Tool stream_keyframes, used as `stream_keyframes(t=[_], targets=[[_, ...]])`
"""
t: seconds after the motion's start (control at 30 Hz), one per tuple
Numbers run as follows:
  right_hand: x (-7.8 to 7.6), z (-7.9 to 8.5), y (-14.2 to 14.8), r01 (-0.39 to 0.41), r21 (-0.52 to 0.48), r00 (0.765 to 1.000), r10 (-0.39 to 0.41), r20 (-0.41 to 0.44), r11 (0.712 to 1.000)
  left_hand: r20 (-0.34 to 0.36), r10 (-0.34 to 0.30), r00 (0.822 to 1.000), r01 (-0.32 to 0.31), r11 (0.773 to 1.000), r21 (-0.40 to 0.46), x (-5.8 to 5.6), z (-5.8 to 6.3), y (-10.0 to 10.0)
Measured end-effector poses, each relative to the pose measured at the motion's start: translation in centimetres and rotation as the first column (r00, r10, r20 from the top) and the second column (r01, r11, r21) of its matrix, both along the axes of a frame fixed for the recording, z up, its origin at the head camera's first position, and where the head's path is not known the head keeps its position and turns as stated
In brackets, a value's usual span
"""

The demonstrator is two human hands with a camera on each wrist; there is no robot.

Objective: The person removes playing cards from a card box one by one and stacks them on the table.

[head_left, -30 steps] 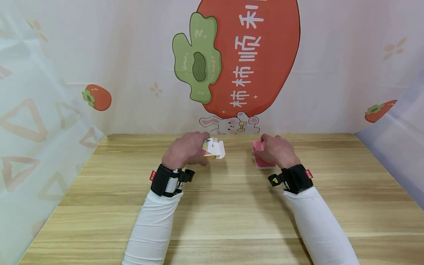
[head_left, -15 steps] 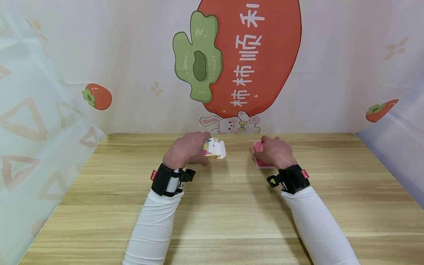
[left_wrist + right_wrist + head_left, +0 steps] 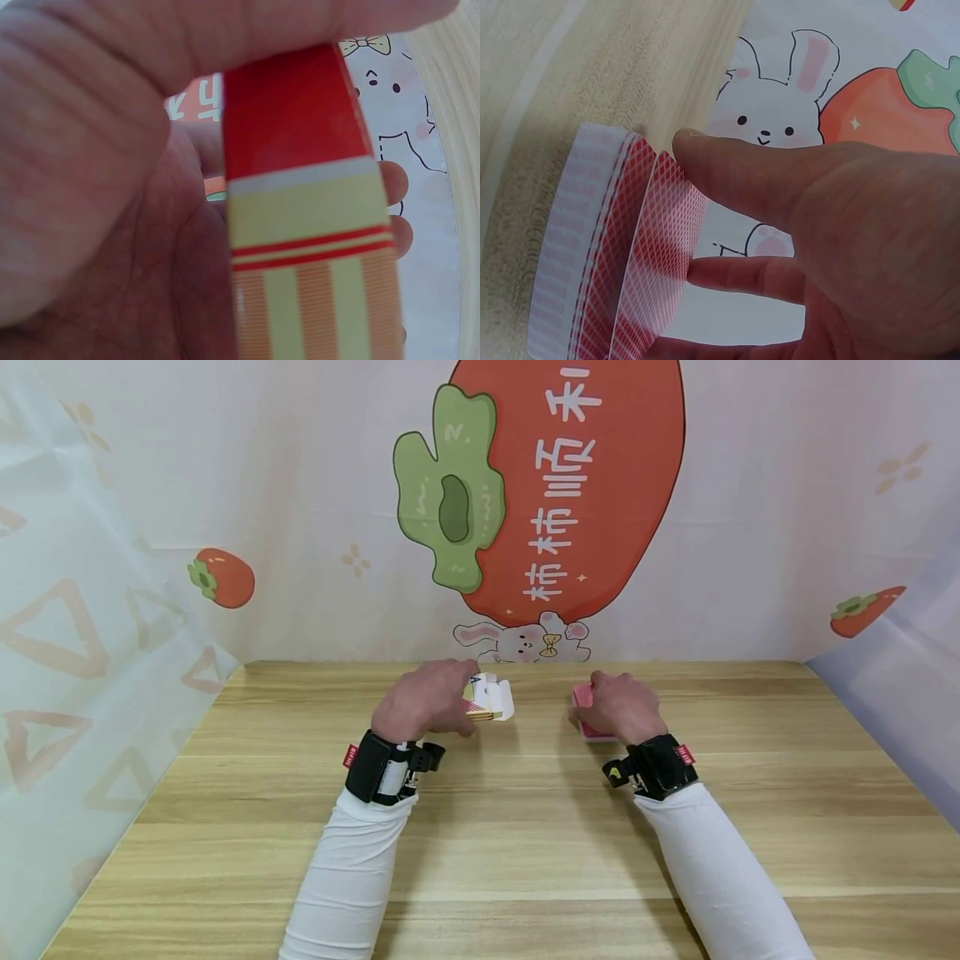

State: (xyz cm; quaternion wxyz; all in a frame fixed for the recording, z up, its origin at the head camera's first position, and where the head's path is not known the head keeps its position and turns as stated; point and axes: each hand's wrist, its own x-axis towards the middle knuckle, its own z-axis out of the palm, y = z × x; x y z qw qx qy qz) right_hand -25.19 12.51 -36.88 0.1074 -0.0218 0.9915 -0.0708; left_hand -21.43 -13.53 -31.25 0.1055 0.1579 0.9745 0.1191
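Note:
My left hand grips a playing-card box lying on its side just above or on the table; I cannot tell which. Its white flap stands open toward the right. In the left wrist view the side of the box shows red, cream and orange stripes, with the thumb across it and fingertips behind. My right hand is over a deck of red-backed playing cards on the table. Seen from the right wrist, thumb and fingers pinch a top red-patterned card or cards, tilted up from the deck.
The wood-grain table stretches toward me and to both sides. Behind its far edge hangs a white cloth backdrop with a large red persimmon print and a rabbit. Both wrists wear black camera straps.
The right hand has shifted slightly to the left over the cards, covering more of the deck. The left hand and the box have hardly moved.

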Motion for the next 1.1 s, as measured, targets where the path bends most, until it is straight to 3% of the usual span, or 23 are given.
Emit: stream_keyframes(t=[1.1], targets=[[0.06,-0.42,0.02,-0.001,-0.024,1.000,0.001,0.005,1.000,0.019,0.015,1.000,-0.015,1.000,0.005,0.09,-0.03,0.10]])
